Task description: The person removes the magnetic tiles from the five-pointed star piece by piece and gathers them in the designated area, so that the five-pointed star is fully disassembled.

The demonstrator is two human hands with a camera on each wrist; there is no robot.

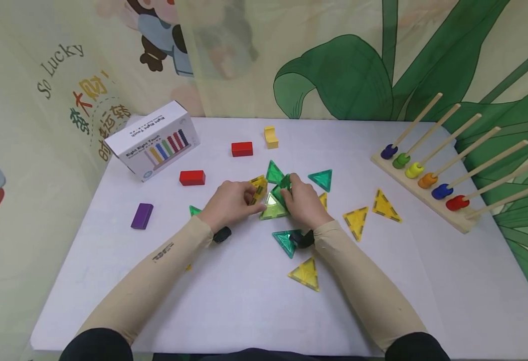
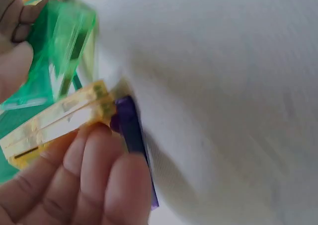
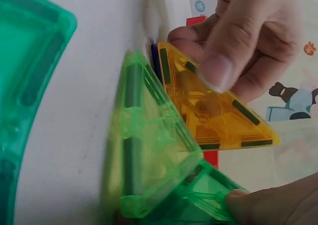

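Hands meet at the middle of the white surface (image 1: 245, 301), both busy on a small cluster of magnetic triangle tiles. The left hand (image 1: 229, 200) pinches a yellow triangle tile (image 1: 259, 186) between thumb and fingers, holding it on edge against the lime-green triangle tile (image 1: 272, 208) that leans up beside it; the right wrist view shows the two tiles touching along one side. The right hand (image 1: 304, 200) has its fingers curled round a dark green triangle tile (image 1: 284, 183) at the top of the cluster, pressed against the lime-green one. Loose tiles lie all around: a green triangle (image 1: 321, 179) just behind the right hand, another green triangle (image 1: 285, 241) near the right wrist, yellow triangles (image 1: 356, 220) off to the right and one more yellow triangle (image 1: 306, 273) nearer the person. Further left sit a purple block (image 1: 142, 215), two red blocks (image 1: 192, 177) and a white box (image 1: 155, 140); a yellow block (image 1: 271, 137) stands at the back. Along the right edge rests a wooden peg rack (image 1: 426, 190) with coloured beads on its rods.
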